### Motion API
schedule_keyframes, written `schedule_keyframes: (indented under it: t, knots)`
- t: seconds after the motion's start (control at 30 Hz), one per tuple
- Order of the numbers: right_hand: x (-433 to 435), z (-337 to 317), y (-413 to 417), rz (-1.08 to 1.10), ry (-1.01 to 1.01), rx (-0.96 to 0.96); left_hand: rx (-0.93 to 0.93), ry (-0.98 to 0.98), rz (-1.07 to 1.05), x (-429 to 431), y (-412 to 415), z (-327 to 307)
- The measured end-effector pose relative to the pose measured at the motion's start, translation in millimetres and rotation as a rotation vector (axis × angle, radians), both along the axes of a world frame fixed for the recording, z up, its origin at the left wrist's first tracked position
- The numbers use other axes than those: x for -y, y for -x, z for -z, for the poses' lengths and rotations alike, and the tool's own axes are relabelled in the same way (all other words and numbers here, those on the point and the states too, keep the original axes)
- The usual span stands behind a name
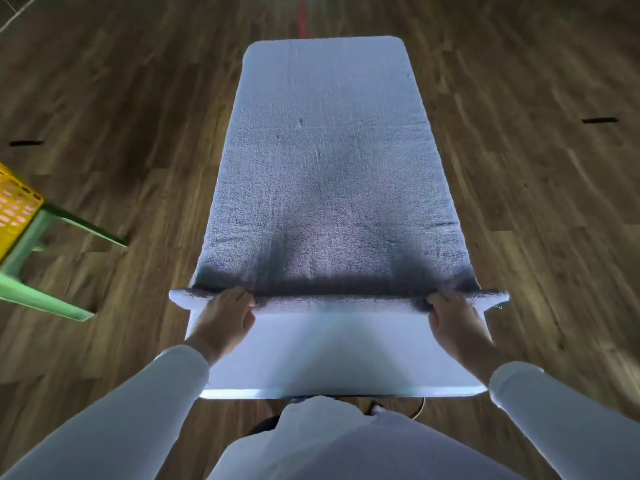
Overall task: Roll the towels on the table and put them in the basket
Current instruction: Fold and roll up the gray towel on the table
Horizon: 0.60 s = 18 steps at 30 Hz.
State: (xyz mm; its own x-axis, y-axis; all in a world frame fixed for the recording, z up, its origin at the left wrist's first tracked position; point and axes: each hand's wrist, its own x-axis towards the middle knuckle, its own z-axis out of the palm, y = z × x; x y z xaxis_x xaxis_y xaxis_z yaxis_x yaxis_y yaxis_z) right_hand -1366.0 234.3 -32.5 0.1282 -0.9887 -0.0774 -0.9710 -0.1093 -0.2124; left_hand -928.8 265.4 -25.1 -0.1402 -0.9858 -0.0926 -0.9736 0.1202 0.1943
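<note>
A grey-blue towel (pixel 325 161) lies spread lengthwise over a narrow white table (pixel 332 351), covering all but the near end. Its near edge is turned over into a thin first roll (pixel 339 299) that sticks out past both table sides. My left hand (pixel 225 317) grips the left part of that roll, fingers curled over it. On the right part, my right hand (pixel 450 317) grips the roll the same way. A yellow perforated basket (pixel 15 209) shows at the far left edge, cut off by the frame.
The basket stands on a green stool (pixel 45 237) to the left of the table. Dark wooden floor surrounds the table, with short black tape marks (pixel 599 120) and a red line (pixel 302 15) beyond the far end. A cable hangs under the near edge.
</note>
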Motion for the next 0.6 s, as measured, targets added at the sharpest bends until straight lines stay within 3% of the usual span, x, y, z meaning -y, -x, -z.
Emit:
schedule_keyframes:
  t: [0.17, 0.27, 0.37, 0.4, 0.47, 0.53, 0.6]
  knots:
    - [-3.2, 3.0, 1.3, -0.065, 0.062, -0.136, 0.067, -0.048, -0.022, -1.0, 3.3, -1.3]
    - [23.0, -14.5, -4.5, -0.049, -0.113, -0.210, 0.102, -0.140, -0.102, 16.1, 11.7, -12.6]
    - [44.6, -26.6, -9.1, -0.157, -0.380, -0.345, 0.186, -0.415, -0.119, 33.1, 13.8, -19.8]
    - [48.1, -26.9, -7.8, -0.151, -0.339, -0.387, 0.236, -0.413, -0.105, 36.0, 14.0, -21.6]
    - [48.3, -25.4, -4.0, -0.030, -0.121, -0.380, 0.268, -0.199, -0.140, 37.8, 12.9, -21.8]
    - [41.4, -21.8, -4.8, 0.039, 0.007, -0.230, 0.093, -0.004, -0.173, 34.5, 14.6, -16.9]
    - [30.8, -14.5, -7.7, 0.007, -0.001, -0.147, -0.017, 0.006, -0.101, 25.1, 19.0, -7.4]
